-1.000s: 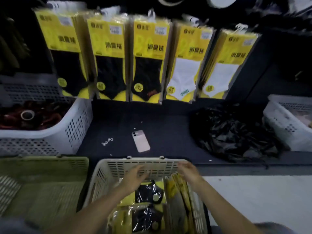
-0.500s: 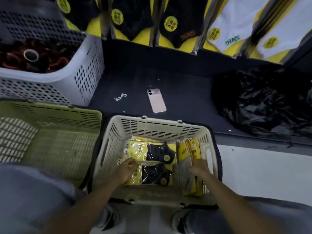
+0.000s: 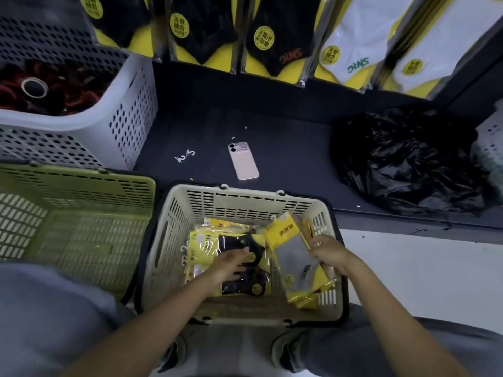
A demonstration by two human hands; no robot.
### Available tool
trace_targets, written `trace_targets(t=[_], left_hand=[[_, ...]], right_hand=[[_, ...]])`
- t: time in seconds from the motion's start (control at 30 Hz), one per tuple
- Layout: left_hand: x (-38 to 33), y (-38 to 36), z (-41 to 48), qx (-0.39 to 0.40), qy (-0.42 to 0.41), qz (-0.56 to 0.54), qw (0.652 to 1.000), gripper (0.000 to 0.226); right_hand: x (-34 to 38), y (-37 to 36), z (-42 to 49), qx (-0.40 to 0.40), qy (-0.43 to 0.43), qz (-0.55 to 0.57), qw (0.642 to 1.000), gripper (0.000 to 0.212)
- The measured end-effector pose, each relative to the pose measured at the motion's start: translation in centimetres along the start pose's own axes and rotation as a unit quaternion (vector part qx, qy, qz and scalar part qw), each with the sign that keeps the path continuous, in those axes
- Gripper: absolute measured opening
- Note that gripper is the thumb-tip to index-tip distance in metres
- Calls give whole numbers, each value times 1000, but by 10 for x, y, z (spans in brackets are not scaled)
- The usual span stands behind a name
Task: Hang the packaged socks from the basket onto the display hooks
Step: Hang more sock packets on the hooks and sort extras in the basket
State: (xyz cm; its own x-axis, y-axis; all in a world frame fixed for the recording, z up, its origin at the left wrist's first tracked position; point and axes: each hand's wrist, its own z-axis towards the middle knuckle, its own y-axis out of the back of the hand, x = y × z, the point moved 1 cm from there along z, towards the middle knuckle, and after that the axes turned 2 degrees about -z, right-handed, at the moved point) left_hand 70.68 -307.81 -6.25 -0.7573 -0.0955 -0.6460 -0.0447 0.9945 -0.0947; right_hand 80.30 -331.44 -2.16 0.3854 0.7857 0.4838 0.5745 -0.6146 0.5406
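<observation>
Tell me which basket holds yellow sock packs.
The cream basket in the middle: yellow sock packs lie inside. The white basket holds dark red items, the green basket no packs.

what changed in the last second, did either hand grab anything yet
Both hands dropped from the far rim into the cream basket. The right hand took hold of a yellow pack from the upright row and tipped it leftward. The left hand slid onto the flat black-sock packs, resting there. Phone, black bag and hanging packs stayed put.
</observation>
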Motion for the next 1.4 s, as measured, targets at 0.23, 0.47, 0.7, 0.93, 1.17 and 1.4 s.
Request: trace_targets(t=[0.23,0.47,0.7,0.93,1.17,1.4], left_hand=[[-42,-31,-16,115,-26,-221,968,37],[-103,-12,-49,-9,-170,-108,979,29],[-182,-33,-90,-24,-302,-21,953,24],[-286,-51,-126,-31,-413,21,910,27],[-374,-66,-145,-42,-511,52,857,11],[-409,-93,-153,-72,-541,30,837,18]], right_hand=[[35,1,-46,72,57,249,964,19],[73,15,-73,37,164,325,931,29],[120,67,-101,-95,296,448,838,32],[135,151,-121,-190,314,469,803,21],[139,273,-142,-396,323,394,764,24],[160,344,-138,-430,337,380,747,16]])
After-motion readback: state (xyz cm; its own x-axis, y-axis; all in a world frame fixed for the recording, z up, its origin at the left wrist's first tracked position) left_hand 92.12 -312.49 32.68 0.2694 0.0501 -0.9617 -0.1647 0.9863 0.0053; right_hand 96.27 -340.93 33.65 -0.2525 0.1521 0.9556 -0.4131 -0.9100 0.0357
